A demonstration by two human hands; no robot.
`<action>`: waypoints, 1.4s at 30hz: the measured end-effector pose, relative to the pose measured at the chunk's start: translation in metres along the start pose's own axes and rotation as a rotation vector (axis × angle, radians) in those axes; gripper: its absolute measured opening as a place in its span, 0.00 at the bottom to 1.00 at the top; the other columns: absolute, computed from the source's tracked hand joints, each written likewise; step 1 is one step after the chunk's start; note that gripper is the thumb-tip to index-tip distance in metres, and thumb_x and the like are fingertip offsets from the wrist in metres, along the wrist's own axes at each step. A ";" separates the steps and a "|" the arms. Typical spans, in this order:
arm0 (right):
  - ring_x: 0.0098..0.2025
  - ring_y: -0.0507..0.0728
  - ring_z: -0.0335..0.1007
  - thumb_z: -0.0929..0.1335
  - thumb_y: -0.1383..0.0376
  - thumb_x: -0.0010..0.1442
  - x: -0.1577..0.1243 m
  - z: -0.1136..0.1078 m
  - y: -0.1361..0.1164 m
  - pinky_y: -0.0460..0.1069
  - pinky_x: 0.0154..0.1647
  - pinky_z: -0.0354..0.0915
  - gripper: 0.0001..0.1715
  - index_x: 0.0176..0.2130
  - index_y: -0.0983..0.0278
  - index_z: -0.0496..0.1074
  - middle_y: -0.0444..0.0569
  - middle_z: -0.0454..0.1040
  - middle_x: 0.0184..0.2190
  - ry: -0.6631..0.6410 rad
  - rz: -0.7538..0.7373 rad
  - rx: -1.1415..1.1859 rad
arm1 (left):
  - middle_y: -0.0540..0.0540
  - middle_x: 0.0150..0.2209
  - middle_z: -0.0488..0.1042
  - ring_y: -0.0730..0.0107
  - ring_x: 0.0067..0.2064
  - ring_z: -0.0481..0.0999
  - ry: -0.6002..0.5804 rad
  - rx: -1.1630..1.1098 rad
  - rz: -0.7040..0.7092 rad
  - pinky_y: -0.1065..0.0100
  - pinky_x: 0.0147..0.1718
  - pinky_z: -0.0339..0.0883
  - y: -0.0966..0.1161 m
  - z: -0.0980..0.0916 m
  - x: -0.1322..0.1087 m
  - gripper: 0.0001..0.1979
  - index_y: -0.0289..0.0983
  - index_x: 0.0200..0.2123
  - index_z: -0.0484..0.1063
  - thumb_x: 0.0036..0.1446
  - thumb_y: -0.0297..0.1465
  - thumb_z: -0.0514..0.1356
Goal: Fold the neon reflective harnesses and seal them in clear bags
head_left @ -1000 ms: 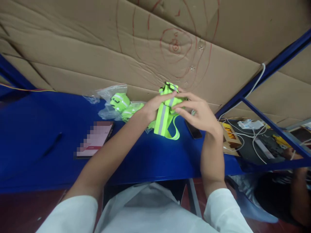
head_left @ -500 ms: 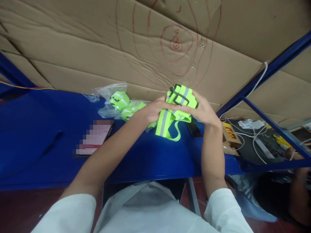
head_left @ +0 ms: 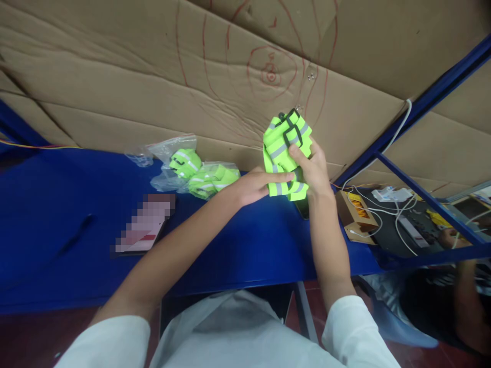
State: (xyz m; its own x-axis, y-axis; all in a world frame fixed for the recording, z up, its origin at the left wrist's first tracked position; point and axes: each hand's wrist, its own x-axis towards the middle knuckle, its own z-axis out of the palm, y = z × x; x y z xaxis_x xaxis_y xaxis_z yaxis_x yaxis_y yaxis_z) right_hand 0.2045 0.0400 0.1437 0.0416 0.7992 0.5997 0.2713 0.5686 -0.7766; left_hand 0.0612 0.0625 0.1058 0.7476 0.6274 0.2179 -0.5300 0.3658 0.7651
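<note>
A bundle of neon yellow-green reflective strap (head_left: 278, 145) with grey stripes and black buckles is held up over the blue table. My right hand (head_left: 316, 171) grips its right side, the thumb pressed on the front near a buckle. From the left, my left hand (head_left: 259, 185) closes on the lower part, thumb laid across the folds; its other fingers are partly hidden behind the strap. Left of my hands, a similar bundle (head_left: 185, 162) lies in a clear plastic bag (head_left: 176, 145), and another bagged bundle (head_left: 215, 180) sits beside it.
A tablet-like device (head_left: 143, 225) with a blurred screen rests on the blue table (head_left: 238, 245). Behind stands a cardboard wall (head_left: 115, 92). A dark phone (head_left: 303, 208) lies under my right hand. Rightward are a blue frame bar (head_left: 429, 197), a small carton (head_left: 358, 214), cables and another person's arm (head_left: 466, 296).
The strap bundle has been raised and turned. Its hanging loose end is now folded up against it. My right thumb has moved higher, and my left hand has shifted to the lower folds.
</note>
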 end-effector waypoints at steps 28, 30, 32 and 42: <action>0.79 0.61 0.45 0.62 0.68 0.70 -0.004 0.015 0.003 0.68 0.80 0.40 0.38 0.72 0.42 0.60 0.36 0.56 0.75 -0.334 -0.438 -0.800 | 0.46 0.51 0.81 0.55 0.60 0.77 0.185 -0.006 0.167 0.56 0.58 0.74 0.059 -0.024 -0.008 0.12 0.38 0.45 0.80 0.58 0.34 0.68; 0.81 0.62 0.39 0.64 0.63 0.71 -0.006 0.018 -0.004 0.71 0.80 0.34 0.34 0.72 0.44 0.61 0.37 0.53 0.76 -0.422 -0.422 -0.726 | 0.46 0.50 0.82 0.54 0.61 0.77 0.236 0.068 0.203 0.59 0.58 0.74 0.063 -0.028 -0.008 0.11 0.36 0.43 0.81 0.56 0.32 0.69; 0.80 0.63 0.43 0.64 0.54 0.72 -0.008 0.015 -0.011 0.70 0.80 0.37 0.29 0.69 0.47 0.66 0.41 0.58 0.75 -0.481 -0.389 -0.581 | 0.44 0.46 0.82 0.51 0.59 0.79 0.242 0.161 0.191 0.58 0.57 0.75 0.067 -0.031 -0.011 0.12 0.34 0.42 0.81 0.53 0.29 0.70; 0.75 0.64 0.57 0.69 0.28 0.55 0.002 0.015 0.009 0.59 0.75 0.61 0.56 0.71 0.49 0.57 0.45 0.57 0.75 -0.091 -0.102 0.013 | 0.48 0.57 0.78 0.49 0.66 0.72 0.072 0.260 0.295 0.60 0.62 0.71 0.051 0.008 -0.025 0.38 0.44 0.59 0.74 0.43 0.22 0.73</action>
State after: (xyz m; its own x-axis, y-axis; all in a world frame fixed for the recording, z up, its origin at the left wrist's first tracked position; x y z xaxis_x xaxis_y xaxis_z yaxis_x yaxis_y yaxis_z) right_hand 0.1922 0.0493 0.1350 -0.0731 0.7510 0.6562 0.2573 0.6499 -0.7152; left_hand 0.0184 0.0596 0.1443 0.5435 0.7293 0.4156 -0.5921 -0.0178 0.8056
